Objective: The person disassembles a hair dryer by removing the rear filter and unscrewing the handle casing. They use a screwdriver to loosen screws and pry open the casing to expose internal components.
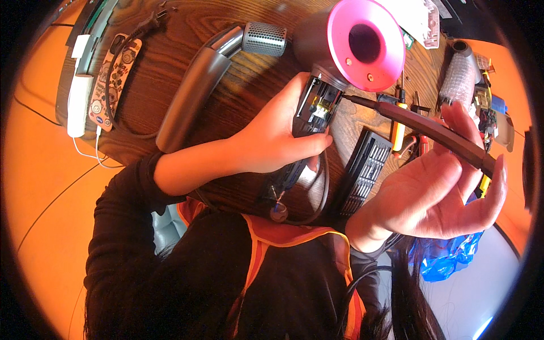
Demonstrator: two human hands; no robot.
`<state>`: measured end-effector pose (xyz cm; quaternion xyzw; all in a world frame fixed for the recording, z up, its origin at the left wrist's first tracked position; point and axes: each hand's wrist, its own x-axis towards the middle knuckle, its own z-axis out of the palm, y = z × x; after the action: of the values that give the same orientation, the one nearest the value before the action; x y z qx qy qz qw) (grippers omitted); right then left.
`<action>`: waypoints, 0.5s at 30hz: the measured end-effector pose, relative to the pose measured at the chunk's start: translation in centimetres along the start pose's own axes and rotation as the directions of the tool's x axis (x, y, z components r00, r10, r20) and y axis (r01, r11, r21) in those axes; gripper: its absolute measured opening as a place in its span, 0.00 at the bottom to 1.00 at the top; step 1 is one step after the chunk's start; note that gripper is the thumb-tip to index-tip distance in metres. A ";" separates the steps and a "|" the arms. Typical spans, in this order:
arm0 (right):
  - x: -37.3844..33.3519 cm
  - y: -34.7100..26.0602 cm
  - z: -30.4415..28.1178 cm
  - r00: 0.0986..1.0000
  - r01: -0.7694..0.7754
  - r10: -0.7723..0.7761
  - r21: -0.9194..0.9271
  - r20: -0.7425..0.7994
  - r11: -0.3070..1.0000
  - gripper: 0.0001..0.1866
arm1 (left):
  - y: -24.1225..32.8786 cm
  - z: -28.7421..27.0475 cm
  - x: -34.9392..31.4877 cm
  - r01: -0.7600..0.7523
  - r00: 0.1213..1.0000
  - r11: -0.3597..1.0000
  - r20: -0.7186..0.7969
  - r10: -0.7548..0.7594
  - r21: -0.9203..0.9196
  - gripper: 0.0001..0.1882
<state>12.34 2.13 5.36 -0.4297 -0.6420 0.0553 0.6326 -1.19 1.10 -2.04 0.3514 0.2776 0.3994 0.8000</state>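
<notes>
A hair dryer [309, 42] with a pink ring at its round head lies tilted over the table, its handle opened so that the inside shows. My left hand [272, 127] is wrapped round that handle [317, 105]. Slanting across from the right, a dark precision screwdriver [422, 126] has its tip against or very close to the handle's upper edge, just below the head. My right hand [436, 181] holds the screwdriver between its fingers, near the rear end. Loose wires and a small round part [278, 212] hang at the handle's lower end.
A grey bent tube [195, 90] with a perforated metal end lies left. Beyond it are a phone in a patterned case [116, 76] and cables. A black bit case [365, 167] and a yellow-handled tool [399, 127] lie right, near a bubble-wrapped object [458, 82]. A blue plastic bag [447, 255] is lower right.
</notes>
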 end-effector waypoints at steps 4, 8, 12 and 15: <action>0.0 0.3 -0.7 0.993 0.066 -0.046 -0.199 0.105 0.978 0.23 | -0.1 0.0 0.0 0.003 1.000 1.000 -0.007 -0.003 0.003 0.29; 0.6 0.9 -1.2 0.986 0.068 -0.059 -0.051 0.153 0.996 0.24 | 0.0 0.0 0.0 0.009 1.000 1.000 -0.002 -0.009 -0.003 0.29; 0.0 0.7 -0.7 0.984 0.098 -0.087 -0.072 0.153 0.993 0.24 | 0.0 0.0 0.0 0.004 1.000 1.000 -0.002 -0.004 0.006 0.29; -0.3 0.2 -0.1 0.999 -0.011 0.016 -0.114 0.047 0.993 0.25 | -0.1 0.0 0.0 -0.002 1.000 1.000 -0.009 0.002 0.005 0.30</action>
<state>12.49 1.99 5.02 -0.4680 -0.6561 0.0333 0.5911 -1.21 1.06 -2.10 0.3517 0.2816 0.4012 0.7975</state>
